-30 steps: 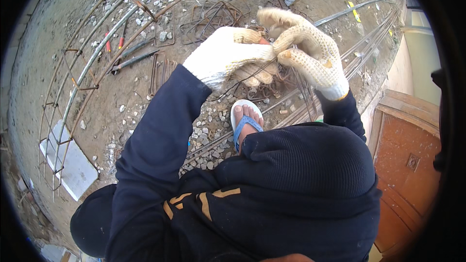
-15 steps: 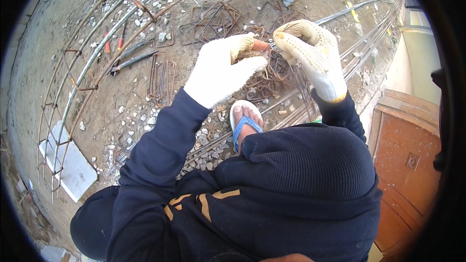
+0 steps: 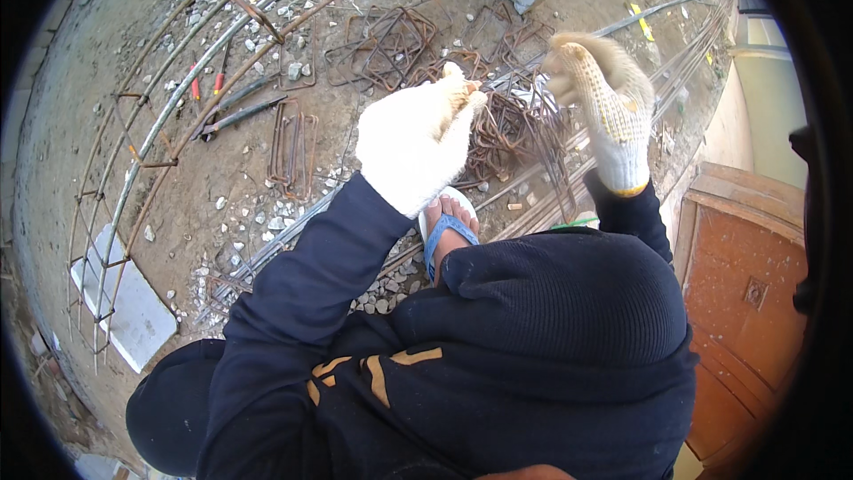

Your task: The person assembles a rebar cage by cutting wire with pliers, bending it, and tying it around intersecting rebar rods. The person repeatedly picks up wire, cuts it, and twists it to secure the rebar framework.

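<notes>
Gravel ground (image 3: 267, 204), left hand (image 3: 413, 147) lowered, right hand (image 3: 604, 93) now apart

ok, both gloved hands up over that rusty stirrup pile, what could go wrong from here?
1. The foot wears only an open blue sandal right beside the rusty stirrup pile; a dropped or shifting piece could cut the toes.
2. The left hand and right hand wear knit gloves; sharp wire ends might snag or pierce them.
3. Long rebar and loose stones lie underfoot, a likely trip hazard.
</notes>
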The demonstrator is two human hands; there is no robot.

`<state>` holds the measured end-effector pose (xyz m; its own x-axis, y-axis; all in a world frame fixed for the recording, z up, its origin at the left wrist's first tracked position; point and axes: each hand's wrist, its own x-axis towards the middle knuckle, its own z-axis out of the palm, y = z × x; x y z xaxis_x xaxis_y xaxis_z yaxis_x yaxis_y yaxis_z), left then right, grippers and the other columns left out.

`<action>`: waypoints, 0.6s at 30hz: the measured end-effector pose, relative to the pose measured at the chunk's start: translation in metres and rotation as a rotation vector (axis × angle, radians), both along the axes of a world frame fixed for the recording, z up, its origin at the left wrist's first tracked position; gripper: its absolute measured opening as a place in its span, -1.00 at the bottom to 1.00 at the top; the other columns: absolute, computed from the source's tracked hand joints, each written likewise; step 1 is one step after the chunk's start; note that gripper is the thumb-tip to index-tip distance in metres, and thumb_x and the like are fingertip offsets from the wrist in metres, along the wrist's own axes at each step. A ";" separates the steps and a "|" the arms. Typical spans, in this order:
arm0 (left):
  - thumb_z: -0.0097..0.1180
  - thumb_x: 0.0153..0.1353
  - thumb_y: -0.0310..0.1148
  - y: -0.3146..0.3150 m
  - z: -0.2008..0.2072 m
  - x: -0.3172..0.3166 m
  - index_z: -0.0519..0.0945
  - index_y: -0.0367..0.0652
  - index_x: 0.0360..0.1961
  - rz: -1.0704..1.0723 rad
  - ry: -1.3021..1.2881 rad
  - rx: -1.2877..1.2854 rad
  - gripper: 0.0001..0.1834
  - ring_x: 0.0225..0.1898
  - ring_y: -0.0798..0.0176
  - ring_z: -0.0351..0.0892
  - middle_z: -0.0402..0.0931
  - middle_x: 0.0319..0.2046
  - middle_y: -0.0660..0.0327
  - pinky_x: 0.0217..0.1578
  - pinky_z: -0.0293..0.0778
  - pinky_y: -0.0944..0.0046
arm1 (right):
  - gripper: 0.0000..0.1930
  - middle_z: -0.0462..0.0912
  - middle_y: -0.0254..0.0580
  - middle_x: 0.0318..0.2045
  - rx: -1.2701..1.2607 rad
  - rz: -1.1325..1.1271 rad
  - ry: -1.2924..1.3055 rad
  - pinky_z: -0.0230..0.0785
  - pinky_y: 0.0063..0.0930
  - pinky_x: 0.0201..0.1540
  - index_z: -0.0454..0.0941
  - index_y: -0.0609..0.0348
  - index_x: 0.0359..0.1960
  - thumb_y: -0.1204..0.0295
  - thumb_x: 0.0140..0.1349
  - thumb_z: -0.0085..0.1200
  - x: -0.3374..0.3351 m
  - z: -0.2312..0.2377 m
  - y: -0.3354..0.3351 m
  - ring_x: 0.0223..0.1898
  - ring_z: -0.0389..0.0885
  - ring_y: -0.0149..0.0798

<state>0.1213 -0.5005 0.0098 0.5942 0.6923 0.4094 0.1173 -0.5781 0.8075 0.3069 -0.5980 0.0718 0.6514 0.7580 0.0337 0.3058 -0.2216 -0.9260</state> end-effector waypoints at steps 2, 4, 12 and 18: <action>0.23 0.28 -0.30 0.005 0.004 -0.002 0.72 -0.29 -0.20 -0.080 -0.032 -0.321 -0.76 -0.60 0.38 0.56 0.73 -0.44 0.17 -0.52 0.45 0.36 | -0.66 0.71 -0.06 -0.16 0.258 0.118 -0.651 0.59 -0.45 -0.26 0.65 0.25 -0.05 0.35 0.18 0.32 0.010 0.002 -0.002 -0.24 0.71 -0.26; 0.22 0.26 -0.29 0.010 0.010 -0.006 0.74 -0.25 -0.25 -0.216 0.000 -0.722 -0.77 -0.60 0.38 0.57 0.72 -0.47 0.16 -0.55 0.43 0.37 | -0.59 0.64 -0.16 0.04 0.342 0.291 -1.251 0.57 -0.29 -0.01 0.68 0.08 -0.03 0.38 0.01 0.35 0.016 0.002 -0.003 0.02 0.63 -0.15; 0.22 0.29 -0.27 0.026 0.017 -0.012 0.71 -0.34 -0.17 -0.562 0.145 -1.129 -0.70 -0.67 0.55 0.37 0.72 -0.43 0.17 -0.65 0.22 0.50 | -0.54 0.65 -0.26 -0.13 0.139 0.832 -1.440 0.39 -0.11 0.17 0.66 -0.01 0.01 0.33 -0.02 0.16 0.013 0.001 0.009 -0.06 0.60 -0.14; 0.23 0.26 -0.33 0.009 0.025 -0.009 0.72 -0.35 -0.23 -0.359 0.152 -0.278 -0.75 -0.48 0.39 0.59 0.73 -0.40 0.22 -0.36 0.51 0.37 | -0.60 0.69 -0.23 -0.31 -0.740 0.928 -0.390 0.47 -0.29 -0.14 0.66 0.10 0.00 0.28 0.10 0.26 0.009 0.044 0.019 -0.28 0.66 -0.20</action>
